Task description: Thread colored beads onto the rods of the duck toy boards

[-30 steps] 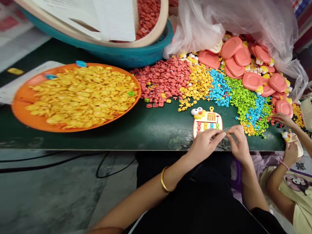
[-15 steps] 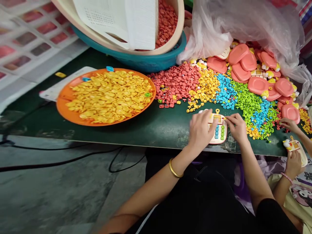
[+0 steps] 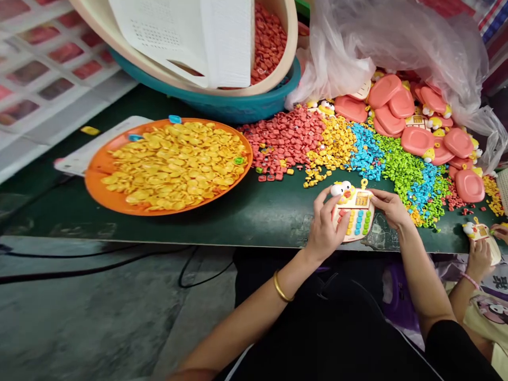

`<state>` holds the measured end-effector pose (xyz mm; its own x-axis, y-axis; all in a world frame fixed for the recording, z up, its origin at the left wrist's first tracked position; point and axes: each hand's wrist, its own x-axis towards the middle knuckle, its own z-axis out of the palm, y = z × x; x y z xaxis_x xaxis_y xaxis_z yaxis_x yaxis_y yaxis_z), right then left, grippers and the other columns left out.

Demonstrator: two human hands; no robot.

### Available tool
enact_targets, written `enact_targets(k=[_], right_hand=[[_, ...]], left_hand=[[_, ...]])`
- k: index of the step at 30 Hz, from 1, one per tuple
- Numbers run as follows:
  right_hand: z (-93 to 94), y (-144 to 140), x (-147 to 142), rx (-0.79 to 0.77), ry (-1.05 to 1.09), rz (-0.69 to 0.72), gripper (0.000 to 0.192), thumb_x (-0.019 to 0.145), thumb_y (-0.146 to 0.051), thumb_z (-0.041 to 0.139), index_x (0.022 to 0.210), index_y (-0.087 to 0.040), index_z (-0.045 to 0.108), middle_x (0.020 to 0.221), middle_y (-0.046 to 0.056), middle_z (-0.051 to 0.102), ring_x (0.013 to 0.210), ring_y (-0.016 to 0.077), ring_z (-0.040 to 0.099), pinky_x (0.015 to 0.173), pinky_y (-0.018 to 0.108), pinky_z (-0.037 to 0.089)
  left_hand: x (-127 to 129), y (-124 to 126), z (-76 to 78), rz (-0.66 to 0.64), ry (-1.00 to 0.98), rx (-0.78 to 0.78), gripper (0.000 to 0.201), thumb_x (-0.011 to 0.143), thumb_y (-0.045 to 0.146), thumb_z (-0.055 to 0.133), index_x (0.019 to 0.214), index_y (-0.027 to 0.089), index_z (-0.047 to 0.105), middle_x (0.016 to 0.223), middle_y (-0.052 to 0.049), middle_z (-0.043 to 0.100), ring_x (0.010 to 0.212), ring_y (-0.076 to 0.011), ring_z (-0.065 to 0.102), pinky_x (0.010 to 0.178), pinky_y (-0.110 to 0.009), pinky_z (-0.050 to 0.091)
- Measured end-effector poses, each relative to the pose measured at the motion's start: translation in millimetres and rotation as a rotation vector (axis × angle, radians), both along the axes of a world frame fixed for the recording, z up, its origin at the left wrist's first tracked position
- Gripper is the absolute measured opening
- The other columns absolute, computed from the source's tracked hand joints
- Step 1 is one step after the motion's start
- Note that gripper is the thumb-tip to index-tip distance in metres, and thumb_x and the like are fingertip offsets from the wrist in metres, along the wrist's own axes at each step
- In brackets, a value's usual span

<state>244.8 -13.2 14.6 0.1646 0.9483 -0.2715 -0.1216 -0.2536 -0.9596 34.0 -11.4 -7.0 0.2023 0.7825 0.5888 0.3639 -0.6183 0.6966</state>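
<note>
- Toy calculator (image 3: 354, 214), pink with a duck head at its top left, at 4 o'clock in view, near the front edge of the green desk (image 3: 254, 209).
- Left hand (image 3: 324, 228) wrapped round the calculator's left side, thumb on the key face; gold bangle (image 3: 281, 288) on that wrist.
- Right hand (image 3: 392, 208) pinching the calculator's upper right corner with the fingertips.
- Loose keys just beyond, at 1 to 2 o'clock from the calculator: red keys (image 3: 288, 136), yellow keys (image 3: 335, 142), blue keys (image 3: 363, 151), green keys (image 3: 399, 166), heaps touching side by side.
- Pink shells (image 3: 416, 124) piled at 2 o'clock, under a clear plastic bag (image 3: 397, 42).
- Orange tray (image 3: 97, 185) of yellow discs at 9 o'clock; basins (image 3: 246, 103) stacked at 12 o'clock.
- Another person's hand (image 3: 479, 257) at far 3 o'clock, holding a second calculator (image 3: 482, 235).
</note>
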Motion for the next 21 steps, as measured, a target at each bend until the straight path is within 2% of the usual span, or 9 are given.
enact_targets(k=[4, 8, 17, 19, 21], right_hand=[[4.5, -12, -11, -0.024, 0.157, -0.102, 0.046, 0.056, -0.044, 0.091, 0.096, -0.025, 0.078, 0.094, 0.003, 0.078, 0.084, 0.0197, 0.070, 0.077, 0.034, 0.058], [9.2, -21, -18, -0.009, 0.237, -0.108, 0.044, 0.051, -0.041, 0.093, 0.089, -0.026, 0.077, 0.088, 0.001, 0.078, 0.078, 0.0181, 0.069, 0.071, 0.031, 0.058], [18.1, -27, -34, 0.073, 0.064, -0.132, 0.041, 0.062, -0.052, 0.085, 0.088, -0.025, 0.068, 0.083, 0.002, 0.072, 0.071, 0.0179, 0.065, 0.068, 0.032, 0.056], [19.9, -40, -23, 0.024, 0.098, -0.065, 0.041, 0.064, -0.052, 0.085, 0.090, -0.025, 0.068, 0.085, 0.002, 0.071, 0.071, 0.0169, 0.065, 0.066, 0.030, 0.055], [22.1, -69, -8, -0.032, 0.115, 0.007, 0.044, 0.066, -0.054, 0.084, 0.094, -0.025, 0.070, 0.089, 0.002, 0.071, 0.074, 0.0170, 0.065, 0.066, 0.029, 0.054]], left_hand=[[3, -15, 6.9, 0.038, -0.016, 0.134, 0.049, 0.091, 0.019, 0.058, 0.133, 0.027, 0.032, 0.137, -0.016, 0.040, 0.129, -0.0288, 0.052, 0.094, -0.045, 0.055], [4, -27, 2.0, 0.090, -0.033, 0.224, 0.046, 0.088, 0.015, 0.059, 0.126, 0.027, 0.035, 0.132, -0.016, 0.037, 0.121, -0.0295, 0.055, 0.092, -0.048, 0.055], [9, -48, -3.8, 0.141, -0.088, 0.160, 0.039, 0.090, 0.017, 0.055, 0.123, 0.026, 0.037, 0.133, -0.015, 0.036, 0.125, -0.0316, 0.051, 0.095, -0.053, 0.052], [9, -52, -2.8, 0.067, -0.125, 0.155, 0.046, 0.089, 0.017, 0.058, 0.128, 0.026, 0.037, 0.133, -0.016, 0.040, 0.129, -0.0326, 0.049, 0.095, -0.052, 0.053], [4, -55, -1.4, -0.161, -0.141, 0.116, 0.060, 0.088, 0.026, 0.064, 0.137, 0.027, 0.031, 0.135, -0.018, 0.045, 0.130, -0.0334, 0.051, 0.093, -0.051, 0.054]])
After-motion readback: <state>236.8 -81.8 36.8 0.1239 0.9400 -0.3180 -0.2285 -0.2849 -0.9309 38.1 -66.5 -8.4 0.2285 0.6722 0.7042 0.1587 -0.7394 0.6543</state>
